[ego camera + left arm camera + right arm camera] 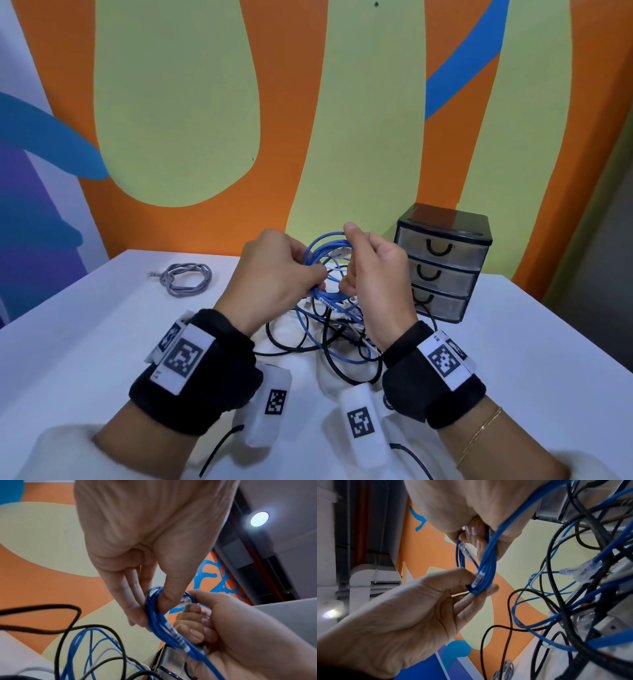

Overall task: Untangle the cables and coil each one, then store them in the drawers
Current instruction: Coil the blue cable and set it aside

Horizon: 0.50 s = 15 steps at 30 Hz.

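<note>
A blue network cable (325,248) is wound into a small coil held upright above the table between both hands. My left hand (317,278) pinches the coil's lower part between thumb and fingers (150,609). My right hand (356,263) grips the coil's right side, fingers curled round the strands (472,534). The coil's clear plug (185,600) lies against the strands near my right fingers. A strand of the blue cable runs down into a tangle of black and blue cables (329,342) on the table beneath my hands. A grey cable (186,277) lies coiled at the back left.
A small dark drawer unit (442,263) with three shut translucent drawers stands at the back right of the white table (102,342), near the painted wall. Cables from the tangle reach its base.
</note>
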Tool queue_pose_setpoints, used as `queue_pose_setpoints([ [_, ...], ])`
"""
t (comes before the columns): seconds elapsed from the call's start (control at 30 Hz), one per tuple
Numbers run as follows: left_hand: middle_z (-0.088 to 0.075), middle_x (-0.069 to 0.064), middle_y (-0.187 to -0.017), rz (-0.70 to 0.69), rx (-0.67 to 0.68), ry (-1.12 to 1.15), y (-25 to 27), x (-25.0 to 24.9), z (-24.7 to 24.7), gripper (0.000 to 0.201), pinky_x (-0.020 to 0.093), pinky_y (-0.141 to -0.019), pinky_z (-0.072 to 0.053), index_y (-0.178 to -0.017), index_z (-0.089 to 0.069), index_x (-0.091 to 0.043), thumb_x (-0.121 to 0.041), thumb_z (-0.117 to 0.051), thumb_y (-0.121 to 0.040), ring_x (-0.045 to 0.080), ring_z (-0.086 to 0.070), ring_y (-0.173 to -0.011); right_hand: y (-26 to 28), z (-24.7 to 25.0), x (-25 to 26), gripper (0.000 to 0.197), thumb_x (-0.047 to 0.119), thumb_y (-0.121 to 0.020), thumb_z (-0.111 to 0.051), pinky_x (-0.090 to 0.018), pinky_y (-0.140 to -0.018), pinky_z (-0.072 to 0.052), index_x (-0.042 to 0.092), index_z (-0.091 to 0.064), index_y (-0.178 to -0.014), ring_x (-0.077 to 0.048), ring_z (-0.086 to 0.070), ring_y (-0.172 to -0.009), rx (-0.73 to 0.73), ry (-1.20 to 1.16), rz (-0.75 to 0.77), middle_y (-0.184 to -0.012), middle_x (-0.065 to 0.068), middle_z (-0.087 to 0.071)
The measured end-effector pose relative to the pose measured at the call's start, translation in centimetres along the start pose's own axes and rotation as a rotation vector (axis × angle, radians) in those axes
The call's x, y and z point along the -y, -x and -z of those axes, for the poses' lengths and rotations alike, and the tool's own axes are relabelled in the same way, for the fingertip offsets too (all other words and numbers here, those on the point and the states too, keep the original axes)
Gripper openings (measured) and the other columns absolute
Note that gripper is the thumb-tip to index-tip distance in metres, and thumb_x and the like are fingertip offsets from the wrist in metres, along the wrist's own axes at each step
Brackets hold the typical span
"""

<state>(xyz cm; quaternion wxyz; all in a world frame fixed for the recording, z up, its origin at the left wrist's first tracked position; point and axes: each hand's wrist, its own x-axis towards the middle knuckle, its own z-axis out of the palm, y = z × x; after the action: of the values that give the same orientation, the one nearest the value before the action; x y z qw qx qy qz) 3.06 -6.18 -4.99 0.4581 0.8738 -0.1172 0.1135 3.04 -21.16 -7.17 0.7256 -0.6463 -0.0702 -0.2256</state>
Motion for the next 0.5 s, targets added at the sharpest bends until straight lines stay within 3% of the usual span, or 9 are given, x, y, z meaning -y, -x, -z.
queue_pose_setpoints([
  [0.07,-0.074,0.004,-0.064,0.01,-0.041,-0.078,0.1,0.0,-0.2,0.022,0.045,-0.073,-0.06,-0.07,-0.077,-0.011,-0.026,-0.072,-0.085,0.027,-0.074,-0.074,0.0,-0.1,-0.1,0.055,0.036,-0.104,-0.063,-0.046,-0.051,-0.026,0.014,-0.029,-0.066,-0.022,-0.02,-0.053,0.022,0.062,0.052,-0.061,-0.002,-0.02],
  [0.13,-0.075,0.01,-0.069,0.017,-0.061,-0.059,0.0,0.3,-0.2,0.023,0.045,-0.072,-0.058,-0.072,-0.075,-0.008,-0.026,-0.07,-0.086,0.034,-0.071,-0.079,0.0,-0.3,-0.1,0.055,0.035,-0.105,-0.062,-0.041,-0.051,-0.027,0.005,-0.032,-0.07,-0.021,-0.02,-0.054,0.042,0.054,0.052,-0.063,-0.002,-0.019],
  [0.23,-0.081,0.015,-0.088,0.071,0.038,0.368,-0.3,0.6,-0.2,0.005,0.039,-0.082,-0.064,-0.089,-0.073,-0.002,-0.005,-0.07,-0.089,0.036,-0.076,-0.094,-0.3,-0.3,0.1,0.048,0.031,-0.108,-0.057,-0.027,-0.046,-0.03,0.011,-0.036,-0.07,-0.016,-0.02,-0.051,0.04,-0.066,-0.06,-0.062,0.002,-0.019],
  [0.3,-0.08,0.02,-0.104,0.128,0.176,0.629,-0.3,0.5,-0.1,0.016,0.045,-0.098,-0.058,-0.104,-0.07,0.002,-0.001,-0.072,-0.088,0.035,-0.075,-0.102,-0.4,-0.1,0.4,0.042,0.029,-0.109,-0.055,-0.024,-0.044,-0.027,0.021,-0.036,-0.071,-0.012,-0.02,-0.049,0.038,-0.169,-0.142,-0.06,0.006,-0.019],
  [0.33,-0.08,0.021,-0.108,0.145,0.233,0.72,-0.2,0.4,-0.1,0.023,0.049,-0.104,-0.054,-0.111,-0.07,0.001,-0.008,-0.075,-0.09,0.037,-0.075,-0.104,-0.4,-0.1,0.6,0.042,0.028,-0.109,-0.054,-0.024,-0.044,-0.027,0.023,-0.037,-0.071,-0.011,-0.02,-0.047,0.042,-0.212,-0.169,-0.06,0.006,-0.019],
  [0.37,-0.079,0.02,-0.107,0.157,0.273,0.803,-0.2,0.2,-0.2,0.027,0.051,-0.105,-0.052,-0.116,-0.07,-0.003,-0.019,-0.075,-0.095,0.038,-0.073,-0.101,-0.4,-0.1,0.7,0.042,0.026,-0.108,-0.054,-0.024,-0.044,-0.026,0.023,-0.037,-0.071,-0.011,-0.021,-0.046,0.047,-0.238,-0.191,-0.059,0.006,-0.019],
  [0.43,-0.072,0.014,-0.089,0.207,0.296,0.929,-0.3,-0.1,-0.4,0.035,0.049,-0.095,-0.049,-0.113,-0.068,-0.012,-0.045,-0.067,-0.101,0.034,-0.069,-0.081,-0.4,-0.2,0.9,0.042,0.023,-0.107,-0.054,-0.026,-0.046,-0.025,0.021,-0.036,-0.069,-0.012,-0.022,-0.044,0.072,-0.256,-0.233,-0.057,0.006,-0.02],
  [0.5,-0.055,0.007,-0.068,0.252,0.244,1.007,-0.4,-0.4,-0.8,0.036,0.048,-0.086,-0.048,-0.1,-0.06,-0.017,-0.053,-0.06,-0.103,0.023,-0.051,-0.056,-0.4,-0.4,0.9,0.04,0.022,-0.104,-0.051,-0.031,-0.052,-0.024,0.02,-0.034,-0.068,-0.013,-0.017,-0.047,0.128,-0.292,-0.282,-0.059,0.004,-0.019],
])
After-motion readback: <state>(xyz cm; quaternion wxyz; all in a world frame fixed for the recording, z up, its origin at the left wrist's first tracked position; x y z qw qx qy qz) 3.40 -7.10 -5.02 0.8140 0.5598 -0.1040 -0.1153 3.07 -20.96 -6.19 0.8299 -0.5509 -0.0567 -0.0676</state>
